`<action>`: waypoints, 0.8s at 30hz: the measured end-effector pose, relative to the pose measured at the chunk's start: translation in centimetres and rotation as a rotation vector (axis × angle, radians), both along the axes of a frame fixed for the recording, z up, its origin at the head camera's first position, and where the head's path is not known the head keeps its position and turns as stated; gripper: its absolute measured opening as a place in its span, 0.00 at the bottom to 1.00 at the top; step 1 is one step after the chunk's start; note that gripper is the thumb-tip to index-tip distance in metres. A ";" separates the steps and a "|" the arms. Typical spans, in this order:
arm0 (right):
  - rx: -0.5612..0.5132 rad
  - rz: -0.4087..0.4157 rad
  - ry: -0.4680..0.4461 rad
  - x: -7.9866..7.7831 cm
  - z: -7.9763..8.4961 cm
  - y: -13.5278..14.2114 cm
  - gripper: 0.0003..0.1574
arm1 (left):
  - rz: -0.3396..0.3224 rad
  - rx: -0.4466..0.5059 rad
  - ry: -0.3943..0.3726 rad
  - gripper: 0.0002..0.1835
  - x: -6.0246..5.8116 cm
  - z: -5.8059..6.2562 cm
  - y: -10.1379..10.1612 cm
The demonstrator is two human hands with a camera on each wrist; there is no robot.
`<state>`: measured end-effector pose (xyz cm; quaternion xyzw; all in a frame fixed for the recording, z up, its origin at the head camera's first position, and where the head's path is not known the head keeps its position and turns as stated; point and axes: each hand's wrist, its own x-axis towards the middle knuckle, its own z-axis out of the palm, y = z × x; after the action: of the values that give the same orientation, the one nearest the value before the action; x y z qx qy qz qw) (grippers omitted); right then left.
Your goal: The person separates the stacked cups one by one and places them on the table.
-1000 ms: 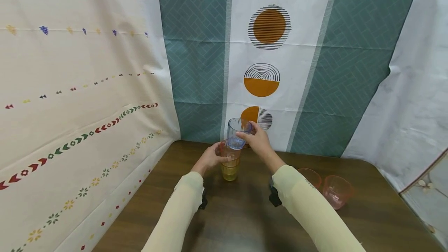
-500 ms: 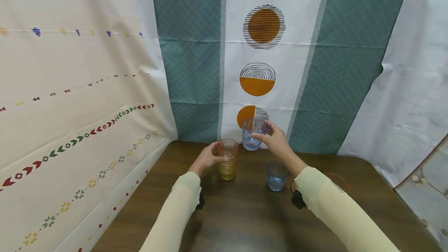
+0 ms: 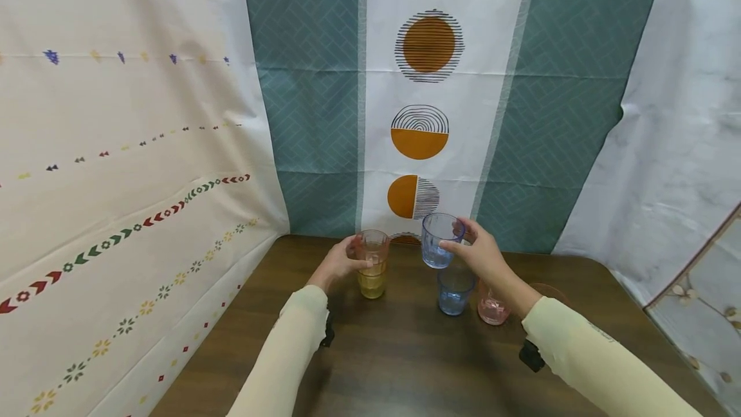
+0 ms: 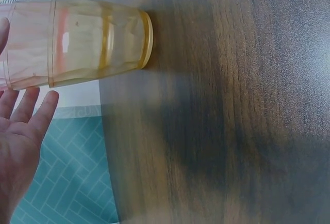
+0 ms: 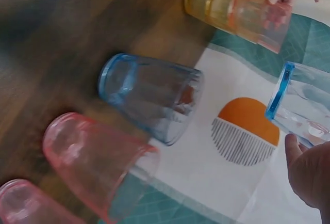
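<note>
A stack of nested clear plastic cups stands on the table, yellow point(image 3: 372, 285) at the bottom and pink point(image 3: 373, 246) on top. My left hand point(image 3: 337, 264) holds the upper part of this stack from the left, thumb in front. In the air to the right, my right hand point(image 3: 485, 255) grips a clear blue cup point(image 3: 435, 242) by its side, mouth up. Just below it a second blue cup point(image 3: 453, 298) stands upright on the table, apart from the stack. The right wrist view shows a gap between the held blue cup point(image 5: 304, 102) and the standing one point(image 5: 147, 97).
Two pink cups stand to the right, one point(image 5: 90, 154) beside the standing blue cup and another point(image 5: 31, 206) farther right. My right forearm partly covers them in the head view. A patterned cloth point(image 3: 419, 147) hangs behind the wooden table point(image 3: 405, 365).
My right hand has carried the blue cup from above the stack to the right, then lower, near the standing blue cup. My left hand has stayed on the stack. The head view has shifted slightly.
</note>
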<state>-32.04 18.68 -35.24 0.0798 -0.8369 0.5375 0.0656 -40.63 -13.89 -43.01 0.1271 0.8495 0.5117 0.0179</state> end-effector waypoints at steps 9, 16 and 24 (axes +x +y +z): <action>0.065 0.002 0.001 2.2 -1.9 1.8 0.62 | 0.012 0.001 -0.030 0.43 0.1 0.1 -0.1; 0.075 -0.004 -0.013 3.7 -3.5 2.3 0.59 | 0.012 0.002 -0.036 0.44 0.1 0.0 -0.1; -0.033 0.029 -0.059 5.5 -6.1 2.7 0.57 | 0.017 0.001 -0.033 0.44 0.1 -0.1 0.0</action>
<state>-26.56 21.43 -41.37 0.0748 -0.8282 0.5544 0.0346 -40.51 -13.90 -43.07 0.1113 0.8500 0.5142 0.0274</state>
